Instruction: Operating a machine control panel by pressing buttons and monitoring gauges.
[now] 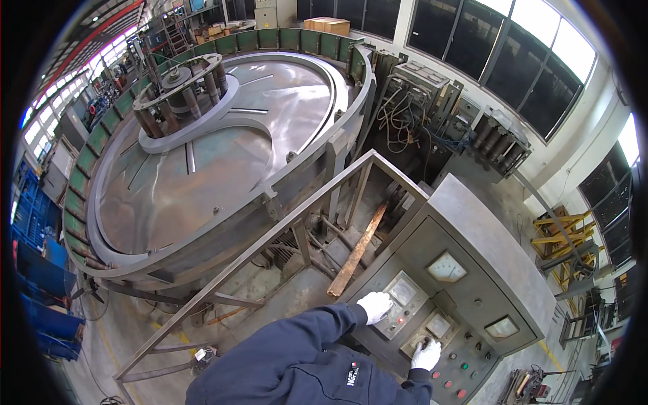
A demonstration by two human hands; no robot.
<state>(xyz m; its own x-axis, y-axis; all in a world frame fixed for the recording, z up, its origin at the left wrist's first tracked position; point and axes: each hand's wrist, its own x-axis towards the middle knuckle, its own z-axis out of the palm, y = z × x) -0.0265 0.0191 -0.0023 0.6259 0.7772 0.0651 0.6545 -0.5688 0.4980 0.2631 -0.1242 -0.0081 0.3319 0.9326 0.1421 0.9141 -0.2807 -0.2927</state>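
Note:
Both hands wear white gloves and reach over a grey control console [496, 239]. My left hand [375, 307] is closed at the upper-left control unit [389, 324], just below its square meter [403, 291]. Its fingers cover whatever they hold there. My right hand [426, 355] pinches a dark round knob [423, 340] on the second control unit [409, 347], under another small meter [439, 326]. A red lamp [401, 320] glows beside my left hand. Red and green push buttons [464, 366] sit right of my right hand.
A huge round metal turntable [202, 196] in a walled ring stands ahead at the left. Between it and me runs a metal railing [270, 251]. A wooden plank [358, 253] leans behind the console. Cabled machinery [412, 101] stands beyond, with yellow frames [561, 229] at the right.

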